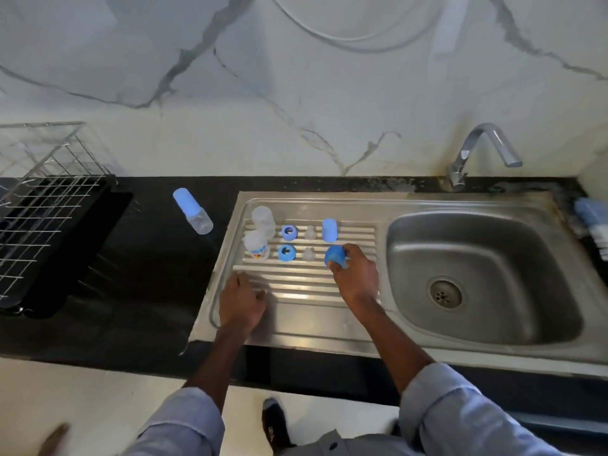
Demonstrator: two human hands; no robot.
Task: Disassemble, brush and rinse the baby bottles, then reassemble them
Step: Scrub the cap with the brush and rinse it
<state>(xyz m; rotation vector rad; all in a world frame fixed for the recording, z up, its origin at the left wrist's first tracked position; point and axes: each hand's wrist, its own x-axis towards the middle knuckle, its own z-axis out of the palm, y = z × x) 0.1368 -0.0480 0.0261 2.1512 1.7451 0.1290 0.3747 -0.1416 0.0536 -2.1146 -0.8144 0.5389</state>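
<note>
Nearest to the camera, two arms in rolled grey-blue sleeves reach over the black counter (98,324) to the steel drainboard (296,327). The left hand (241,302) lies low on the near ribs of the drainboard with its fingers loosely bent and holds nothing. The right hand (357,274) is a little farther, near the sink side of the board, and its fingers are curled around a blue cap (334,256), which it holds just above the ribs. Beyond the hands the bottle parts stand in two rows on the drainboard. In the near row, from left to right, there is a clear bottle with print (256,245), a blue ring (286,253) and a small clear teat (308,254), and then the held cap. In the far row there is a plain clear bottle (264,219), a second ring (289,232), a second teat (309,232) and an upright cap (329,230). Left of the drainboard, on the counter, one whole bottle (193,210) with its blue cap on stands apart from the others. The sink (487,258) is to the right of the board, with the drain in its bottom. At the far left a wire rack (42,205) sits on a black tray, and at the far right the tap (477,153) rises at the marble wall.
</note>
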